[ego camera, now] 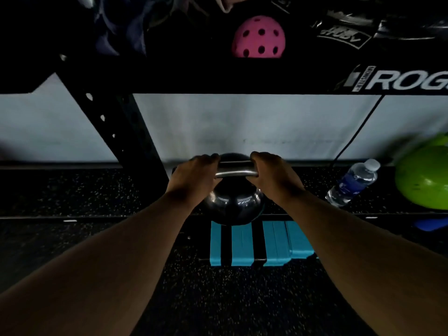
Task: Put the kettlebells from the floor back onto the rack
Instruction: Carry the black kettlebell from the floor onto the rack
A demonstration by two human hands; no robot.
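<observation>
Both hands, left hand point(194, 172) and right hand point(274, 172), close on opposite ends of the handle of a dark kettlebell point(234, 204), its handle running left–right, body hanging directly below the hands, in front of the rack point(169, 76) and low shelf.

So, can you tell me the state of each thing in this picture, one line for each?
kettlebell: upright, gripped by the handle with both hands.
left hand: closed on the left end of the handle.
right hand: closed on the right end of the handle.
water bottle: capped, leaning at a tilt.
pink ball: resting on the upper rack shelf.
green ball: blurred, at the right edge.
</observation>
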